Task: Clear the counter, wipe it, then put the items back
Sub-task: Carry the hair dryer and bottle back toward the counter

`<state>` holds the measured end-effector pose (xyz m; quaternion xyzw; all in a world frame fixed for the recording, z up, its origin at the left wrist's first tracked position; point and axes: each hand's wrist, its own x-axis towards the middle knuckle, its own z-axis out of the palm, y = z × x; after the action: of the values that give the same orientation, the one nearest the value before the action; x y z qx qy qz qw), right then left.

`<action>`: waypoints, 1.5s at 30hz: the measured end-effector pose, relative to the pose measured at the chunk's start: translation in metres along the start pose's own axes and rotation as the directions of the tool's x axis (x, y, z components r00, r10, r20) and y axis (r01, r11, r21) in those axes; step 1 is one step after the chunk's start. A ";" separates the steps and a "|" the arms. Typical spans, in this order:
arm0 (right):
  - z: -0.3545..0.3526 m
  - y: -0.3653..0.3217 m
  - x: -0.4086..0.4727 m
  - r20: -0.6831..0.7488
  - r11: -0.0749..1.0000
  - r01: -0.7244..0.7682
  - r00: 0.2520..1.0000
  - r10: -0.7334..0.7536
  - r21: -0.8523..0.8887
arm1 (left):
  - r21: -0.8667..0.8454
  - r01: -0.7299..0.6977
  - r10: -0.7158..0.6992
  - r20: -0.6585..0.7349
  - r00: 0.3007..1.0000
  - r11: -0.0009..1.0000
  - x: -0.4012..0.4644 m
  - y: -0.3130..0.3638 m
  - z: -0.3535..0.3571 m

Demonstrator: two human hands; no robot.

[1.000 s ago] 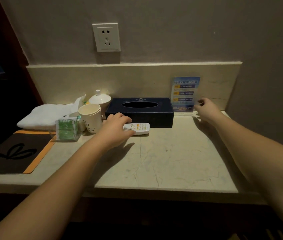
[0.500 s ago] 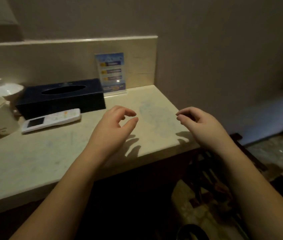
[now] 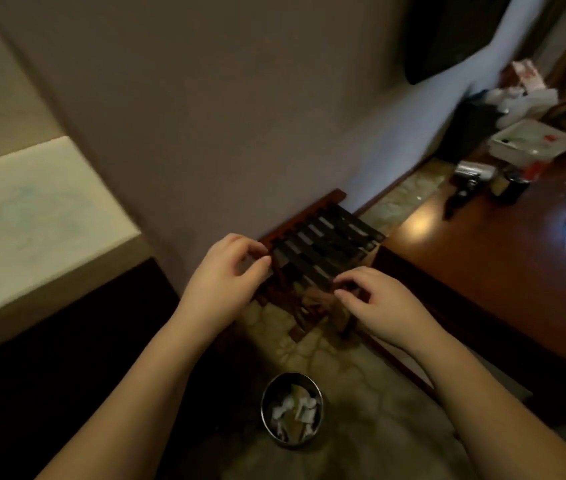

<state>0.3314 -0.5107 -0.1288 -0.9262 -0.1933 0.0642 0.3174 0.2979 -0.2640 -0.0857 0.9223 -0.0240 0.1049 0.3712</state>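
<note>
We've swung right since half a sec ago: tissue box, remote, cup and sign card are out of view, and only the right end of the pale marble bench (image 3: 42, 216) shows at far left, bare where we can see it. Both hands have left the bench edge and now hang in the air over the floor.

Left hand (image 3: 226, 271) is loosely curled, thumb and forefinger tips near each other, holding nothing. Right hand (image 3: 375, 303) is the same, fingers (image 3: 347, 284) bent inward, nothing in them. Neither touches anything we can make out; they sit in front of the rack, above it in view.

Below and behind the hands is a folding luggage rack (image 3: 323, 251), red-brown wood frame w/ dark straps, standing against the grey wall (image 3: 205, 98). Floor (image 3: 361, 427) is patterned, beige-yellow. A round metal bin (image 3: 267, 403) sits on the floor near the bottom centre, between our forearms, w/ crumpled white paper inside.

To the right runs a dark reddish wooden desk (image 3: 499, 271), glossy, w/ a light reflection on it. At its far end: a hair dryer (image 3: 471, 174), a dark cup (image 3: 513, 187), a white flat box (image 3: 530, 140) and more clutter too blurred to name. Frame has motion blur, esp. at the edges.
</note>
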 end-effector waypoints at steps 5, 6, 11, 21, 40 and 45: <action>-0.055 0.105 -0.032 0.017 0.991 -0.129 0.991 0.129 -0.019 | -0.024 -0.013 0.016 0.150 0.989 1.000 0.032 0.054 0.101; -0.066 0.124 -0.038 0.020 0.988 -0.155 0.988 0.155 -0.028 | -0.029 -0.009 0.014 0.170 0.985 1.000 0.039 0.065 0.119; -0.121 0.204 -0.055 0.042 0.956 -0.285 0.956 0.289 -0.074 | 0.003 0.032 -0.032 0.289 0.957 0.999 0.079 0.110 0.199; -0.210 0.315 -0.036 -0.141 0.868 -0.492 0.857 0.495 0.059 | 0.097 0.019 -0.056 0.401 0.914 0.995 0.195 0.168 0.306; -0.320 0.517 0.165 -0.176 0.666 -0.713 0.643 0.746 0.220 | 0.048 0.058 -0.075 0.601 0.796 0.997 0.470 0.204 0.520; -0.327 0.556 0.218 -0.192 0.632 -0.698 0.606 0.772 0.337 | 0.102 0.065 -0.115 0.625 0.772 0.993 0.517 0.192 0.578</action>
<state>0.7868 -1.0099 -0.2105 -0.8771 0.2695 0.0612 0.3927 0.8816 -0.7843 -0.2519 0.9176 -0.0983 -0.2261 0.3118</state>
